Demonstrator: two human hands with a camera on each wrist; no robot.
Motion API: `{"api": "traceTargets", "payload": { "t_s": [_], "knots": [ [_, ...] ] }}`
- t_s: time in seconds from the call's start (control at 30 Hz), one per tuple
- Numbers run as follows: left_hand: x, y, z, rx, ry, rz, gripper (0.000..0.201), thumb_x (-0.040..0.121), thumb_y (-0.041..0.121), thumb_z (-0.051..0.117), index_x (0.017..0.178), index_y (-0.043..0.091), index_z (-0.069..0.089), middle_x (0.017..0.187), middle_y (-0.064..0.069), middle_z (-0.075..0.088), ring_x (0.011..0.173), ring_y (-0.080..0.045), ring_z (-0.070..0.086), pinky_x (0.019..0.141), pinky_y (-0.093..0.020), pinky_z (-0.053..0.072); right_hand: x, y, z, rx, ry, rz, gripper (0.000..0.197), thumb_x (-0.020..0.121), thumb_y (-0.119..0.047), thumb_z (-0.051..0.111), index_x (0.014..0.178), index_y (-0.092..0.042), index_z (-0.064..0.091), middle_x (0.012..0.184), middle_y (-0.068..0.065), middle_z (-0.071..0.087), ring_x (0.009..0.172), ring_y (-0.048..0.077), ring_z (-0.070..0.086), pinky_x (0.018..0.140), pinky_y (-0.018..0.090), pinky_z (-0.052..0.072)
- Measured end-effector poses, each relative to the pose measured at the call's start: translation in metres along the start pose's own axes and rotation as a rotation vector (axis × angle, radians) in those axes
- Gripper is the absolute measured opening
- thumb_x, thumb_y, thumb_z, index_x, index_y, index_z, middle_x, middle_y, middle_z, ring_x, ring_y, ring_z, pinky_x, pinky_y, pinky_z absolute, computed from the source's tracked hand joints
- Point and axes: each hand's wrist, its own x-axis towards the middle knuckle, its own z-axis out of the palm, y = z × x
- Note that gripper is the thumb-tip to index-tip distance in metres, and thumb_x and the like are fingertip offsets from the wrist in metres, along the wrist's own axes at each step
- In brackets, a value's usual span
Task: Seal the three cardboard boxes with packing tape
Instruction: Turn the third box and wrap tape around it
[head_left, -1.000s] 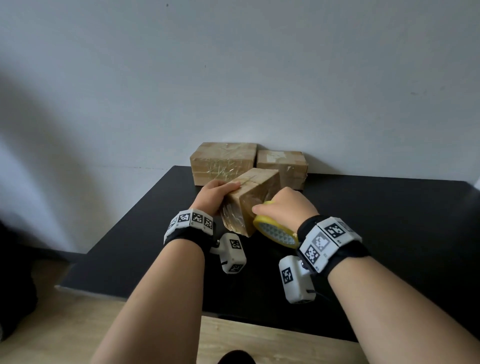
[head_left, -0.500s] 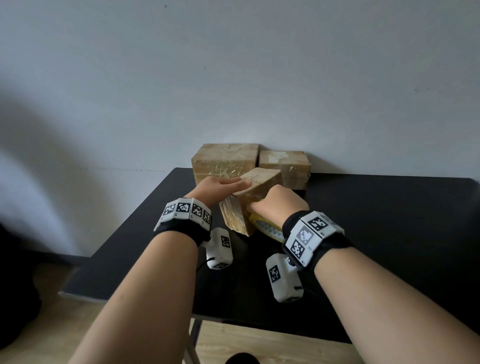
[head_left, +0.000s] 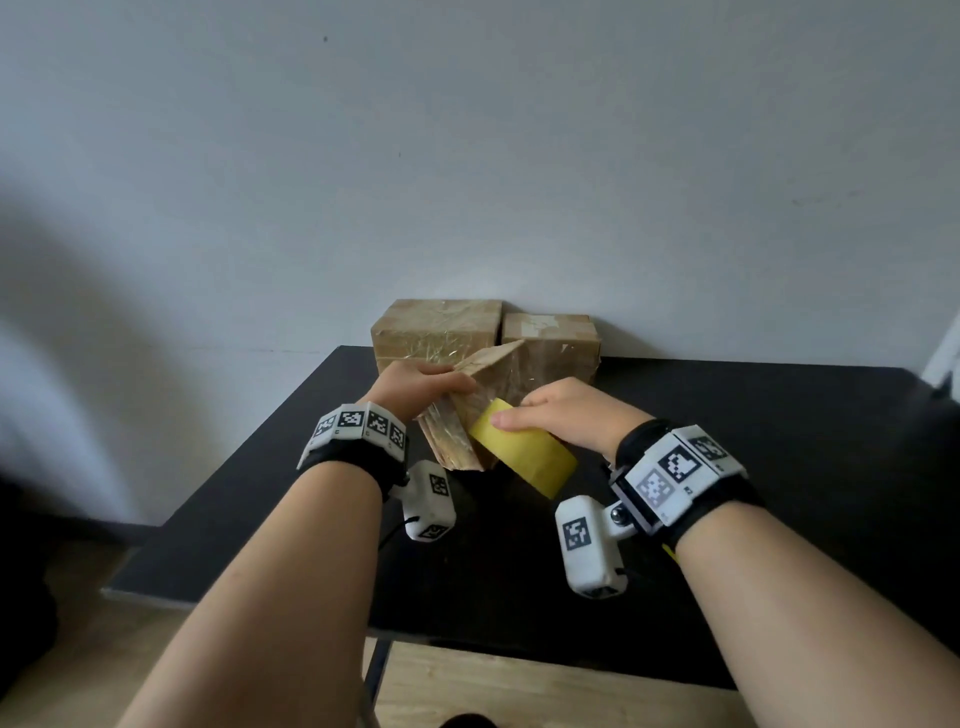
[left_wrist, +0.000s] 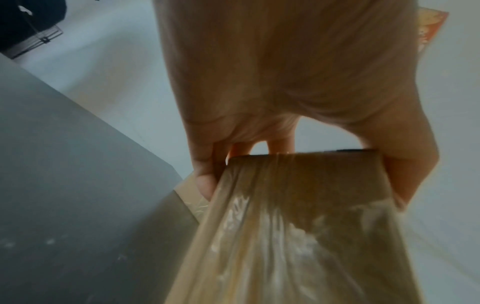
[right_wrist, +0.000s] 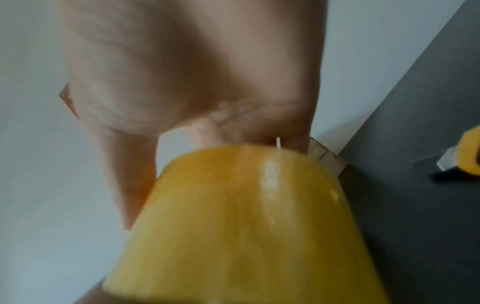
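I see the left hand (head_left: 415, 387) gripping the tilted box (head_left: 470, 410), thumb and fingers clamped on opposite faces, one bottom corner resting on the black table (head_left: 779, 441). Right hand (head_left: 566, 415) holds the yellow tape roll (head_left: 524, 454), fingers curled over it, the roll against the box's near face. Two more boxes, left rear box (head_left: 434, 325) and right rear box (head_left: 553, 335), stand at the wall.

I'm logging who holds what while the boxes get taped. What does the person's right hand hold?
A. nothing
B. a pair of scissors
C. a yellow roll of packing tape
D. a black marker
C: the right hand grips the yellow roll of packing tape beside the tilted cardboard box that the left hand holds.
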Motion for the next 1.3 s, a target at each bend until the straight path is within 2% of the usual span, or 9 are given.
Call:
{"api": "traceTargets", "payload": {
  "t_s": [0.13, 0.2, 0.27, 0.4, 0.6, 0.77, 0.97, 1.17, 1.3],
  "knots": [
    [-0.001, -0.004, -0.001, -0.047, 0.005, -0.063, 0.019, 0.070, 0.050, 0.074, 0.066, 0.032, 0.075, 0.064, 0.007, 0.067, 0.069, -0.015, 0.061, 0.065, -0.029, 0.048, 0.001, -0.007, -0.004, 0.053, 0.041, -0.047, 0.049, 0.072, -0.061, 0.070, 0.076, -0.013, 0.063, 0.074, 0.004, 0.053, 0.074, 0.019, 0.055, 0.076, 0.034, 0.038],
    [-0.002, 0.000, -0.002, -0.056, 0.010, -0.110, 0.026, 0.072, 0.048, 0.071, 0.068, 0.022, 0.072, 0.063, 0.004, 0.066, 0.067, -0.018, 0.059, 0.065, -0.031, 0.047, 0.001, -0.009, 0.000, 0.079, 0.029, -0.052, 0.051, 0.085, -0.061, 0.064, 0.081, -0.010, 0.068, 0.072, 0.001, 0.066, 0.076, 0.020, 0.065, 0.080, 0.036, 0.050],
    [-0.001, 0.000, 0.002, -0.039, 0.020, -0.130, 0.033, 0.077, 0.048, 0.064, 0.073, 0.016, 0.069, 0.073, -0.002, 0.067, 0.074, -0.021, 0.059, 0.072, -0.034, 0.048, -0.003, -0.009, 0.004, 0.110, -0.006, -0.035, 0.067, 0.091, -0.061, 0.056, 0.095, 0.004, 0.071, 0.076, 0.013, 0.075, 0.076, 0.026, 0.074, 0.087, 0.041, 0.057],
    [-0.005, -0.009, 0.013, -0.076, 0.057, -0.036, 0.030, 0.089, 0.051, 0.051, 0.094, 0.028, 0.069, 0.110, -0.002, 0.068, 0.104, -0.021, 0.062, 0.103, -0.042, 0.043, -0.005, -0.006, 0.005, 0.183, 0.065, -0.089, 0.054, 0.092, -0.050, 0.063, 0.096, 0.002, 0.074, 0.087, 0.019, 0.075, 0.078, 0.024, 0.070, 0.081, 0.032, 0.051],
    [-0.009, -0.017, 0.010, -0.062, 0.129, -0.013, 0.048, 0.095, 0.054, 0.044, 0.123, 0.020, 0.064, 0.122, -0.002, 0.064, 0.115, -0.021, 0.057, 0.106, -0.040, 0.040, 0.009, 0.008, 0.008, 0.087, 0.220, -0.014, 0.049, 0.080, -0.055, 0.069, 0.062, -0.011, 0.056, 0.057, 0.010, 0.053, 0.057, 0.022, 0.055, 0.063, 0.033, 0.042],
    [-0.001, -0.021, 0.008, -0.083, 0.137, -0.074, 0.058, 0.091, 0.061, 0.046, 0.118, 0.013, 0.066, 0.112, -0.005, 0.068, 0.106, -0.023, 0.061, 0.102, -0.040, 0.044, 0.005, 0.021, 0.011, -0.063, 0.266, 0.141, 0.051, 0.082, -0.049, 0.068, 0.051, -0.013, 0.049, 0.046, 0.005, 0.056, 0.046, 0.024, 0.060, 0.063, 0.038, 0.057],
    [0.002, -0.026, 0.011, -0.249, 0.055, -0.195, 0.051, 0.090, 0.057, 0.051, 0.081, 0.009, 0.064, 0.072, -0.007, 0.065, 0.065, -0.024, 0.063, 0.077, -0.041, 0.056, 0.009, 0.010, 0.006, -0.181, 0.262, 0.173, 0.042, 0.079, -0.044, 0.068, 0.055, -0.012, 0.055, 0.039, -0.001, 0.055, 0.041, 0.021, 0.061, 0.060, 0.032, 0.055],
    [0.004, -0.038, 0.012, 0.003, 0.042, -0.254, 0.072, 0.092, 0.063, 0.041, 0.108, -0.002, 0.067, 0.099, -0.022, 0.068, 0.102, -0.037, 0.063, 0.096, -0.041, 0.044, 0.016, 0.006, 0.007, -0.241, 0.243, 0.245, 0.032, 0.077, -0.045, 0.066, 0.073, -0.015, 0.059, 0.073, 0.004, 0.066, 0.070, 0.026, 0.068, 0.063, 0.030, 0.049],
    [0.003, -0.037, 0.013, 0.075, 0.039, -0.239, 0.064, 0.096, 0.058, 0.038, 0.109, 0.003, 0.068, 0.109, -0.012, 0.067, 0.107, -0.029, 0.060, 0.092, -0.033, 0.039, 0.023, 0.002, 0.006, -0.245, 0.220, 0.282, 0.031, 0.077, -0.046, 0.068, 0.077, -0.016, 0.060, 0.078, 0.005, 0.068, 0.076, 0.028, 0.070, 0.064, 0.031, 0.051]
  ]
}}
